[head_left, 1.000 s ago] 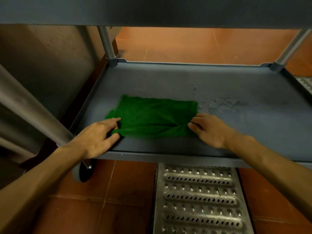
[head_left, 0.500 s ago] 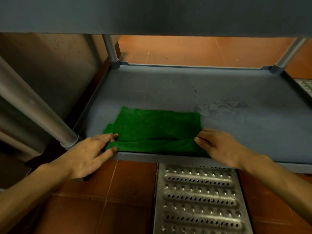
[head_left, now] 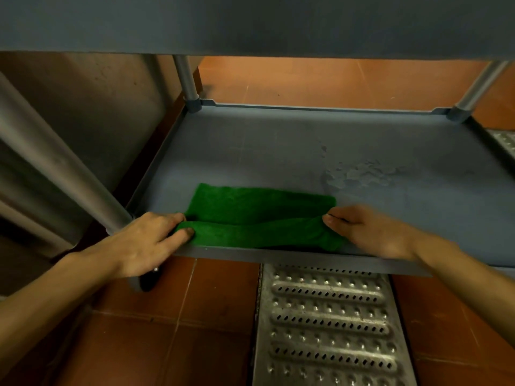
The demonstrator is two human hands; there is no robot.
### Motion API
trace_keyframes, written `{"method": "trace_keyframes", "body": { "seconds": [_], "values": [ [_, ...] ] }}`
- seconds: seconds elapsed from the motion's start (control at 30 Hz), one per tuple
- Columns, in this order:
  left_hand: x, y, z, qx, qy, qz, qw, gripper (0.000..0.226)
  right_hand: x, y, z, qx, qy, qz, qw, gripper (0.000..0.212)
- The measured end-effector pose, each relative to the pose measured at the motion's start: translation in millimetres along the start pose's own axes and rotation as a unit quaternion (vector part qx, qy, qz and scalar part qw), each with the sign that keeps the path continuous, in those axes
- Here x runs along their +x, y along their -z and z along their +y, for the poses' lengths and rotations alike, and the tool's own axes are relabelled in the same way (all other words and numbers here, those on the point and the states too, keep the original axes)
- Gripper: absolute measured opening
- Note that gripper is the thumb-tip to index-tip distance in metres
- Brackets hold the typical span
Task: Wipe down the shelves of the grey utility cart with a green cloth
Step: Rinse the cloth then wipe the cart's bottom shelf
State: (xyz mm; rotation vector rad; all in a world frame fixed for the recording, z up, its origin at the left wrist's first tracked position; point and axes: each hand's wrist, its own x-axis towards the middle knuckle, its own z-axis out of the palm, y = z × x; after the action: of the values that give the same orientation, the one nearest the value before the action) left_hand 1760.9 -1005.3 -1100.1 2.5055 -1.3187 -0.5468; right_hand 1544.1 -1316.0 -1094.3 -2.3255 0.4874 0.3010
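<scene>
Since the earlier frame the green cloth (head_left: 262, 215) has been drawn back to the front edge of the lower shelf (head_left: 278, 151), and both hands have come back with it.

Grip, left hand (head_left: 150, 240): thumb and fingers pinch the cloth's left end, closed on it. Grip, right hand (head_left: 370, 232): fingers curled round the right end, likewise closed on the cloth.

Holding both ends keeps the cloth stretched as a long band, its near part rolled over on itself along the front lip. Judged, this gives a wide wiping front for one pull.

The cloth lies toward the front-left corner, touching the front lip.

The shelf is a shallow tray with a raised rim. In it are the cloth and a wet-looking patch (head_left: 362, 174) right of centre, just beyond the cloth's right end and not covered by it. Judged, that patch and the right half are yet to be wiped.

The upper shelf (head_left: 250, 23) overhangs, obliging a low reach. Below lies a metal floor grate (head_left: 328, 324) set in red tiles (head_left: 167, 344).
</scene>
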Motion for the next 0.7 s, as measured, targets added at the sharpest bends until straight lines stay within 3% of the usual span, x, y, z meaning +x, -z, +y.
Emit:
{"method": "trace_keyframes", "body": {
  "seconds": [0.07, 0.2, 0.33, 0.4, 0.53, 0.63, 0.7],
  "values": [
    [4.4, 10.8, 1.9, -0.018, 0.022, -0.007, 1.0, 0.024, 0.9, 9.9, -3.5, 0.038, 0.004, 0.015, 0.999, 0.036],
    [14.0, 36.7, 1.4, -0.102, 0.06, 0.028, 0.993, 0.039, 12.9, 27.6, -7.4, 0.234, 0.02, 0.036, 0.971, 0.029],
    [32.4, 34.8, -1.0, -0.113, 0.1, 0.058, 0.987, 0.032, 40.7, 25.3, -1.5, 0.225, 0.009, 0.113, 0.968, 0.024],
    [45.3, 24.3, -0.7, -0.075, 0.103, 0.078, 0.989, 0.026, 56.8, 17.6, 6.0, 0.205, -0.008, 0.157, 0.966, 0.016],
    [64.8, -1.5, -1.6, 0.02, 0.117, 0.124, 0.985, 0.034, 75.2, -3.8, 20.8, 0.072, -0.049, 0.213, 0.973, 0.027],
    [63.8, -12.5, 0.8, 0.108, 0.023, 0.191, 0.975, 0.038, 65.6, -15.0, 21.7, -0.045, 0.059, 0.279, 0.957, 0.033],
    [57.6, -16.4, 4.7, 0.107, -0.09, 0.17, 0.975, 0.038, 55.0, -22.3, 20.1, -0.13, 0.166, 0.251, 0.945, 0.042]
  ]
}}
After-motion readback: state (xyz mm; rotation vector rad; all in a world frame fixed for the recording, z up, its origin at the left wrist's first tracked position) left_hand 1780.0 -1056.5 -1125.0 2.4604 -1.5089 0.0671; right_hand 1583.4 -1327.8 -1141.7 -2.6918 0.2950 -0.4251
